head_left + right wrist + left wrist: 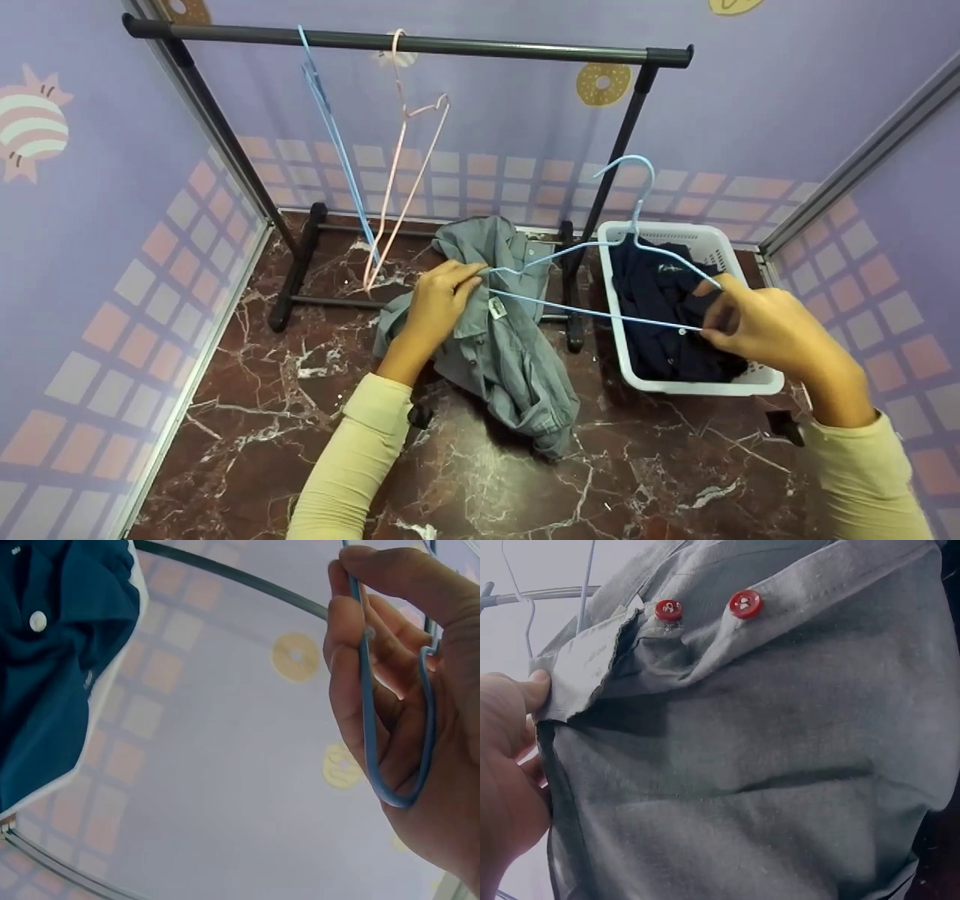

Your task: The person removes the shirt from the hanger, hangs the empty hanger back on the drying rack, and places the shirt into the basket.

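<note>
A grey button shirt [517,360] hangs from my left hand [442,296], which pinches its collar area between thumb and fingers. Red buttons [745,604] show on the shirt in the left wrist view. My right hand [765,326] grips one end of a light blue wire hanger [577,309]. In the right wrist view the rounded end of that hanger [367,712] lies against the palm, with the thumb and fingers around it. The hanger's other end reaches to the shirt beside my left fingers; its tip there is hidden by the cloth. Its hook points up.
A black clothes rack [420,43] stands against the wall, with a blue hanger [341,150] and a pink hanger [397,165] on its bar. At the right, a white basket [622,360] holds dark navy clothing [660,307]. The floor [300,450] is dark red marble pattern.
</note>
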